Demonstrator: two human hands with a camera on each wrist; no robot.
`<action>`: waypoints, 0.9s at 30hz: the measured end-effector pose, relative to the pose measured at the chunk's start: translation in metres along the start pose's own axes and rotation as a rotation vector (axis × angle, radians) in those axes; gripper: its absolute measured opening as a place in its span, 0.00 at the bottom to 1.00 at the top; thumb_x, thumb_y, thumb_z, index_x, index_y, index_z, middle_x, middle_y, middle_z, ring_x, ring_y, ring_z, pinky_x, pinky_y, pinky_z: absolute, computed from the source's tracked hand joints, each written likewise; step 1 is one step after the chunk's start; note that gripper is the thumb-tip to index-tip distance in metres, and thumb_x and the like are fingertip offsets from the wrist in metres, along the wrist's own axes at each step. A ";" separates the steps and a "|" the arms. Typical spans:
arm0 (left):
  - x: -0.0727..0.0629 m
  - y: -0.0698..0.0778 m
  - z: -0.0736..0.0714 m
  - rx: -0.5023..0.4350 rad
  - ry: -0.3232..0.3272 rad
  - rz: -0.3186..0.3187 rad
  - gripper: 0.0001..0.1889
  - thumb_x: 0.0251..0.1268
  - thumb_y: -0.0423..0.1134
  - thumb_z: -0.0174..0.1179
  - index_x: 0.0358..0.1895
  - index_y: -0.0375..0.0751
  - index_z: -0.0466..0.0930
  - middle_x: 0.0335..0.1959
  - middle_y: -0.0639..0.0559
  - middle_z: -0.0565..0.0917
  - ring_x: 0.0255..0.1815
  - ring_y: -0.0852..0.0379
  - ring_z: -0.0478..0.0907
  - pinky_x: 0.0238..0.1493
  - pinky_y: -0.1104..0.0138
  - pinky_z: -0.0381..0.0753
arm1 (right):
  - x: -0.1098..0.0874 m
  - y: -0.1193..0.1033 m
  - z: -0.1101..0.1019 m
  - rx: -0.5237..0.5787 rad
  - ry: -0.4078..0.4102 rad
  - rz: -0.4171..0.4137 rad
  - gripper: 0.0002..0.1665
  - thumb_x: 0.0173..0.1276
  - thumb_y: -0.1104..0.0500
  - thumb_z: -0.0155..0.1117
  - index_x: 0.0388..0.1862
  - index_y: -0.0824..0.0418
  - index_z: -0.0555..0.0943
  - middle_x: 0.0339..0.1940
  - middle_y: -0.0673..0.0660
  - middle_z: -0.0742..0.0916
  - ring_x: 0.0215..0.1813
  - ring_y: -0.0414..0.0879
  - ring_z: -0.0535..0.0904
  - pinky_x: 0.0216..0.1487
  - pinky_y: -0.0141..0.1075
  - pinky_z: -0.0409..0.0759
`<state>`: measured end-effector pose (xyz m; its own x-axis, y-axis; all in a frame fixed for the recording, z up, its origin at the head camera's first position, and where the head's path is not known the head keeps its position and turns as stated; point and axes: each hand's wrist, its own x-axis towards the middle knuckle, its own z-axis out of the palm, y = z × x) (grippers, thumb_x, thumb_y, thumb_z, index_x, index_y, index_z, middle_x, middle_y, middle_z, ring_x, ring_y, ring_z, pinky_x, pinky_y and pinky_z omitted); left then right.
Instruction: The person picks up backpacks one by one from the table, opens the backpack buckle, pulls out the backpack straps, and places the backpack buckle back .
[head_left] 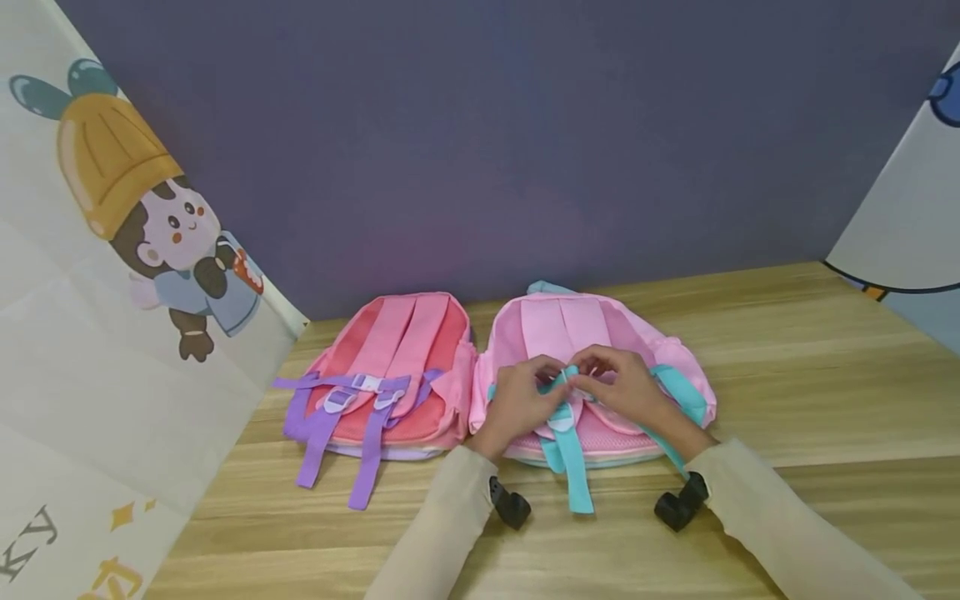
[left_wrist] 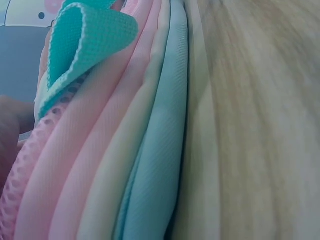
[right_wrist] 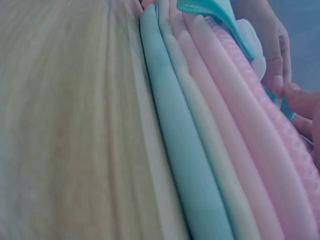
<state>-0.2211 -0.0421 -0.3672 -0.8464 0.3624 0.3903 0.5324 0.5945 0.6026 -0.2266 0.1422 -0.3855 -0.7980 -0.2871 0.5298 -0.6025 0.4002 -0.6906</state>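
A pink backpack (head_left: 581, 321) lies on the table with its padded shoulder straps up. Over its lower part both hands meet at a teal webbing strap (head_left: 553, 385). My left hand (head_left: 519, 402) pinches this strap with curled fingers. Close on its right, my right hand (head_left: 626, 390) pinches the strap's end by a small pale piece, thumb against fingers. Below them a white strap adjuster (head_left: 561, 418) carries a teal tail (head_left: 576, 479) that hangs past the bag's bottom edge. In the right wrist view the fingertips of both hands nearly meet on the teal webbing (right_wrist: 287, 107).
A coral-pink backpack (head_left: 442, 408) lies close on the left, its purple straps (head_left: 367, 467) joined by a white buckle (head_left: 367, 383). The wooden table (head_left: 787, 400) extends right and toward me. A dark panel (head_left: 525, 150) stands behind, a printed white sheet (head_left: 75, 350) at left.
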 end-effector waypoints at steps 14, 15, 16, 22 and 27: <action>-0.001 0.001 -0.001 -0.028 0.008 0.003 0.12 0.56 0.39 0.66 0.42 0.38 0.83 0.35 0.48 0.87 0.34 0.57 0.81 0.36 0.73 0.75 | 0.000 -0.004 0.001 -0.009 -0.017 -0.011 0.05 0.62 0.65 0.66 0.38 0.60 0.81 0.30 0.50 0.84 0.35 0.36 0.77 0.42 0.33 0.79; -0.001 0.000 -0.001 -0.029 0.005 -0.001 0.12 0.56 0.38 0.66 0.42 0.38 0.83 0.35 0.48 0.86 0.34 0.58 0.81 0.35 0.73 0.75 | 0.000 -0.004 0.001 -0.009 -0.018 -0.007 0.05 0.62 0.65 0.66 0.37 0.60 0.81 0.30 0.50 0.84 0.35 0.36 0.77 0.42 0.33 0.79; -0.001 0.000 -0.001 -0.030 0.002 -0.005 0.12 0.55 0.38 0.66 0.42 0.38 0.83 0.35 0.48 0.86 0.33 0.58 0.80 0.35 0.73 0.75 | 0.001 -0.004 0.001 -0.009 -0.019 -0.004 0.05 0.62 0.65 0.66 0.37 0.60 0.81 0.30 0.50 0.84 0.35 0.37 0.77 0.42 0.33 0.78; -0.001 -0.001 0.000 -0.039 -0.003 -0.015 0.12 0.55 0.39 0.67 0.42 0.38 0.83 0.35 0.49 0.86 0.33 0.60 0.79 0.35 0.73 0.75 | 0.001 -0.002 0.001 -0.003 -0.023 0.001 0.04 0.63 0.66 0.65 0.36 0.60 0.79 0.29 0.50 0.82 0.34 0.36 0.76 0.42 0.32 0.78; 0.000 0.000 0.001 -0.037 -0.001 -0.002 0.11 0.55 0.38 0.66 0.41 0.39 0.84 0.35 0.49 0.86 0.33 0.62 0.79 0.36 0.74 0.75 | -0.001 -0.001 0.001 0.000 -0.014 -0.026 0.05 0.62 0.68 0.64 0.34 0.61 0.77 0.28 0.50 0.81 0.34 0.35 0.75 0.41 0.31 0.77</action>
<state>-0.2212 -0.0415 -0.3684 -0.8473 0.3620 0.3885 0.5310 0.5685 0.6284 -0.2259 0.1413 -0.3859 -0.7824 -0.3095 0.5405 -0.6228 0.3921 -0.6770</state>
